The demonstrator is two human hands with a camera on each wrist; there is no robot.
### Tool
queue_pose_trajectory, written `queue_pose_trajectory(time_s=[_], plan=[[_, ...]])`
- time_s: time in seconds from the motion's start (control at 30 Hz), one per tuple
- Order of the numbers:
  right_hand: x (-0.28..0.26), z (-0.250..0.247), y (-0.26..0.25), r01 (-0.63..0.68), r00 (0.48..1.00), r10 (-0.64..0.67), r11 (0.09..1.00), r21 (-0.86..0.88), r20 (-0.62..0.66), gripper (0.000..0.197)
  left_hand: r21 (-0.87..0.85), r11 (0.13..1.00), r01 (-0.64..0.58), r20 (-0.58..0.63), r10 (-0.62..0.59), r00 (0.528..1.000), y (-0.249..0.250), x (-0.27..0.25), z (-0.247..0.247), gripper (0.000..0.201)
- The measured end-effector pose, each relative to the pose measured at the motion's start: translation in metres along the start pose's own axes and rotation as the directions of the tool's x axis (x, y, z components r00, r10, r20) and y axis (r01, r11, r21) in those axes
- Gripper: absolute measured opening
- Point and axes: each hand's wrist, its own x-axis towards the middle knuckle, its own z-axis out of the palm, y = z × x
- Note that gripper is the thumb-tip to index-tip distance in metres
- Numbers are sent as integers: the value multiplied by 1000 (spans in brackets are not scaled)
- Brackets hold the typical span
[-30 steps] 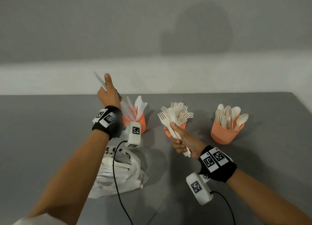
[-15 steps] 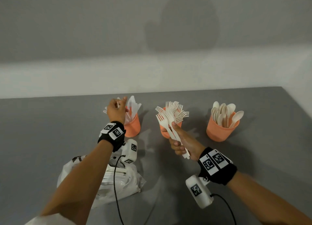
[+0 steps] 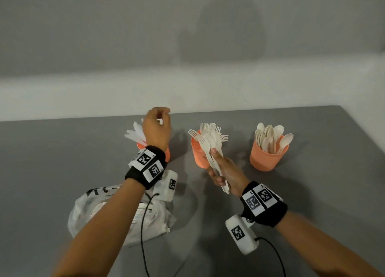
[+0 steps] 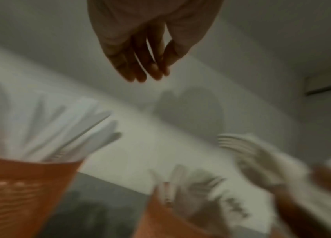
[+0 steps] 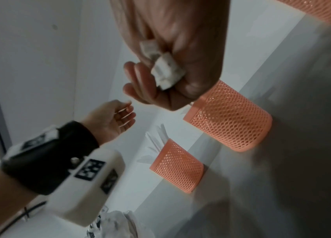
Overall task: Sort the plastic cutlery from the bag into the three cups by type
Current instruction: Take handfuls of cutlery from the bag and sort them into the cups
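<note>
Three orange mesh cups stand in a row. The left cup (image 3: 167, 154) holds white knives (image 3: 133, 133), the middle cup (image 3: 198, 155) forks, the right cup (image 3: 267, 160) spoons (image 3: 270, 137). My left hand (image 3: 160, 118) hovers just above the knife cup, fingers relaxed and empty (image 4: 154, 70). My right hand (image 3: 216, 166) grips a bunch of white forks (image 3: 208, 143) by their handles in front of the middle cup; the handle ends (image 5: 166, 70) stick out of the fist. The plastic bag (image 3: 100, 212) with more cutlery lies under my left forearm.
The grey table (image 3: 312, 193) ends at a pale wall behind the cups and has a corner at the far right. Camera cables hang from both wrists over the bag and the near table.
My left hand brought a knife down from high up into the left cup, let it go and now rises empty. The right hand keeps its forks, almost still.
</note>
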Motion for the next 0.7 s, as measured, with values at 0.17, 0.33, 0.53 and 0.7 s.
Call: queue_pose_trajectory(time_s=[0.17, 0.33, 0.53, 0.7], plan=[[-5, -2, -4, 116, 991, -115, 993, 6, -73, 39, 44, 959, 279, 427, -270, 863, 19, -45, 20, 16], [-14, -3, -3, 208, 973, -213, 976, -70, -86, 37, -32, 932, 360, 510, -294, 808, 24, -88, 36, 23], [-29, -12, -2, 89, 996, -90, 996, -22, -27, 44, -278, 776, 567, 676, -261, 689, 36, -107, 36, 20], [-42, -25, -4, 35, 995, -34, 999, -12, 89, 49, -359, 667, 654, 709, -261, 655, 36, -121, 40, 11]])
